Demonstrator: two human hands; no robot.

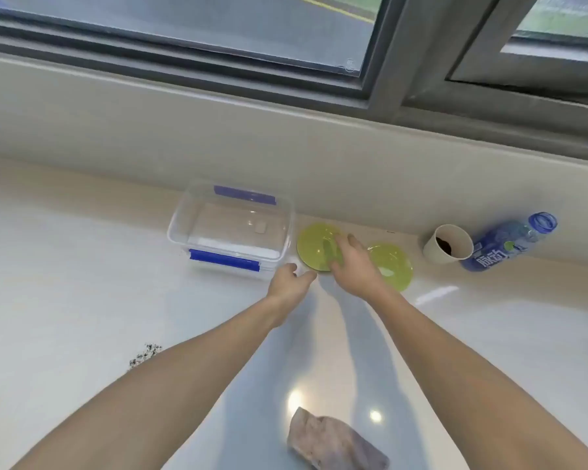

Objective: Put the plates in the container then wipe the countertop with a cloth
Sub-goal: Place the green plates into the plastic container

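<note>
**A:** So where was everything at this point? Both plates looked like they were on the counter [82, 266], not in the box.

**B:** Yep. Near plate [314, 247] sat just right of the container [230, 228], far plate [392, 262] just beside it, partly hidden by the wrist. Right hand [355, 266] was spread over the near plate, fingers on the rim. Couldn't tell if the grip had actually closed, it looked loose to me. Left hand [291, 278] hovered at the container's corner, fingers curled, holding nothing.

**A:** Lid on or off?

**B:** Looked on, honestly, the blue clips [224, 259] were along both long sides. Clear plastic though, so not sure. I'd have used the left hand to pop it first, then pinched the plate by its edge, since thin plastic slides on a glossy counter.

**A:** And the cloth [333, 442]?

**B:** Lying near the front edge, untouched. There were dark crumbs [146, 354] on the left to catch later.
</note>
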